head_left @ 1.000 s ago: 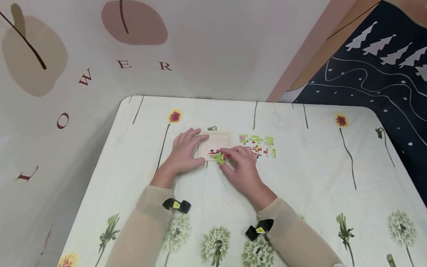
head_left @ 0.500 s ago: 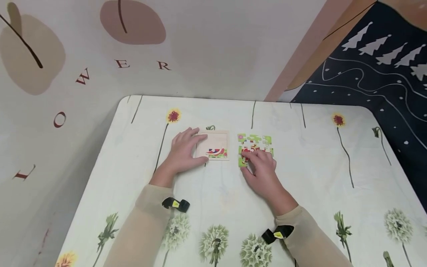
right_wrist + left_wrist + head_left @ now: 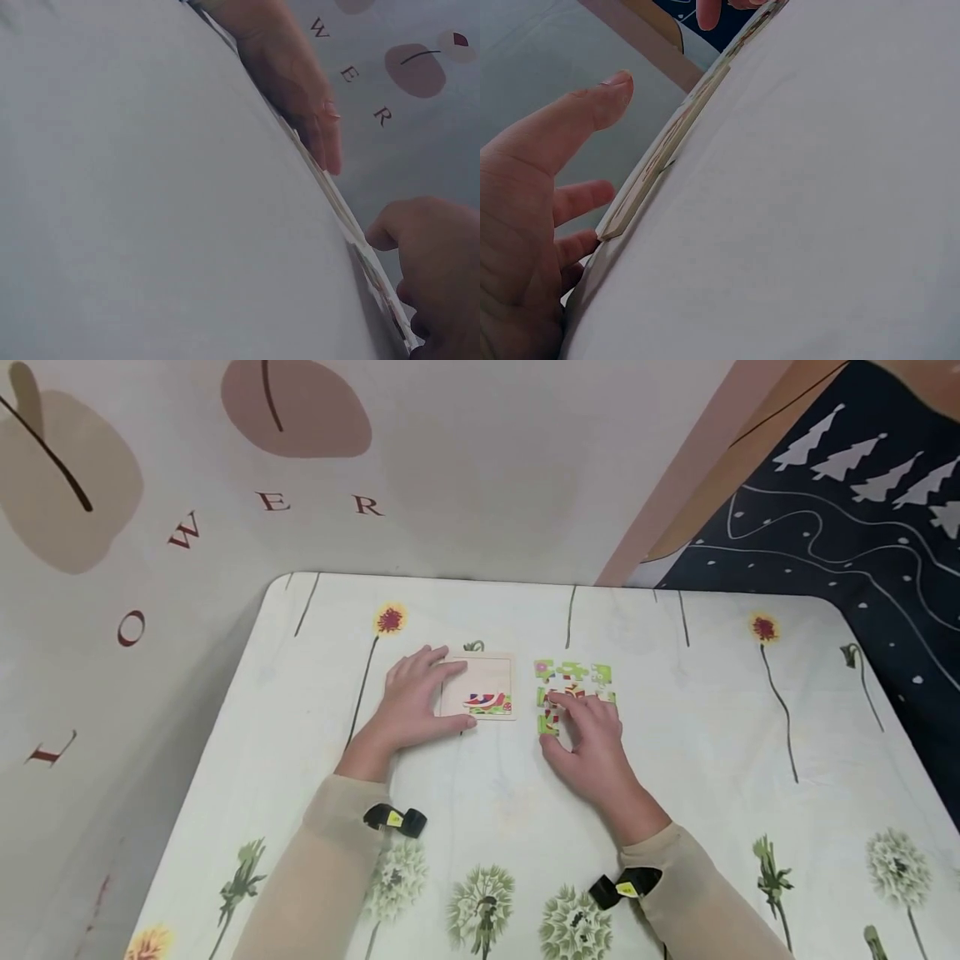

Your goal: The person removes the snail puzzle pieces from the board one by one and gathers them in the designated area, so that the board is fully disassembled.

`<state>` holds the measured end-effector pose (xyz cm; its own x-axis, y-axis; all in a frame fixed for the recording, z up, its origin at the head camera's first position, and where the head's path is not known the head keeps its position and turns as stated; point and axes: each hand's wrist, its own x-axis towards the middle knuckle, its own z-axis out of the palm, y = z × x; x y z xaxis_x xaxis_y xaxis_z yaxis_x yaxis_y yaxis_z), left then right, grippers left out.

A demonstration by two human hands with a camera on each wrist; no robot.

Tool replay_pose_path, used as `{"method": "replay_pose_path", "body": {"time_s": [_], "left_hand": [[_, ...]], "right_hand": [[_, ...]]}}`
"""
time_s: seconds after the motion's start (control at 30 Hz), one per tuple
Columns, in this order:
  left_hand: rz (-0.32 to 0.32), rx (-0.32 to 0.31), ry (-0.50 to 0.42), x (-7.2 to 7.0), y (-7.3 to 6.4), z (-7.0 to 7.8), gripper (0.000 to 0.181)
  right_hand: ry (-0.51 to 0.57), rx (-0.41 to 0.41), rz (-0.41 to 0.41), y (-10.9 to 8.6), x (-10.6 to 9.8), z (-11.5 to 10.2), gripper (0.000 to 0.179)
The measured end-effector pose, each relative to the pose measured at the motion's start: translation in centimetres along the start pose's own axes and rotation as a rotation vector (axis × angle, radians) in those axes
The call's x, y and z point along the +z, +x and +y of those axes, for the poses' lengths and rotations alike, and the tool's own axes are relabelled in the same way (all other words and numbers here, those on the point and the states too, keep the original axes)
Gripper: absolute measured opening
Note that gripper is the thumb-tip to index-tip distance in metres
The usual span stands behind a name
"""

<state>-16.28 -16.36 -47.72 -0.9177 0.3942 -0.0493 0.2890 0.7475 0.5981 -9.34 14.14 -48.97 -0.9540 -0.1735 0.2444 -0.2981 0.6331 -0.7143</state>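
Note:
A square wooden puzzle tray (image 3: 486,672) lies on the table, with fitted red, blue and green pieces (image 3: 491,703) along its lower right. My left hand (image 3: 412,702) rests around the tray's left side, fingers extended and thumb by the near edge. In the left wrist view, this hand's thumb (image 3: 592,109) is raised beside the tray's rim. To the tray's right, my right hand (image 3: 592,735) is over the loose jigsaw pieces (image 3: 573,671), partly hiding them. A green and red piece (image 3: 548,723) shows between its spread thumb and index finger.
The table (image 3: 480,827) has a white flower-print cloth, its far edge close to the wall (image 3: 487,485). Each beige sleeve carries a black wrist camera, one on the left (image 3: 395,819) and one on the right (image 3: 626,887).
My right hand has left the tray and moved right to the loose pieces. The green piece it held is now set in the tray. The left hand has stayed almost still.

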Motion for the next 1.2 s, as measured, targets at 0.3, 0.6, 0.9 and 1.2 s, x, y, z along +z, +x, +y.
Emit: {"method": "replay_pose_path", "body": {"time_s": [0.3, 0.6, 0.9, 1.2], "left_hand": [[0.006, -0.002, 0.009, 0.0, 0.0, -0.5, 0.099], [-0.003, 0.004, 0.008, 0.1, 0.0, -0.3, 0.101], [-0.009, 0.008, 0.023, 0.0, 0.0, -0.3, 0.102], [-0.011, 0.018, 0.037, 0.1, 0.1, -0.3, 0.103]], "right_hand": [[-0.043, 0.005, 0.005, 1.1, 1.2, -0.9, 0.041], [-0.042, -0.049, -0.007, 2.2, 2.4, -2.0, 0.034], [-0.047, -0.074, -0.001, 3.0, 3.6, -2.2, 0.033], [-0.11, -0.065, -0.043, 4.5, 5.3, -3.4, 0.034]]}}
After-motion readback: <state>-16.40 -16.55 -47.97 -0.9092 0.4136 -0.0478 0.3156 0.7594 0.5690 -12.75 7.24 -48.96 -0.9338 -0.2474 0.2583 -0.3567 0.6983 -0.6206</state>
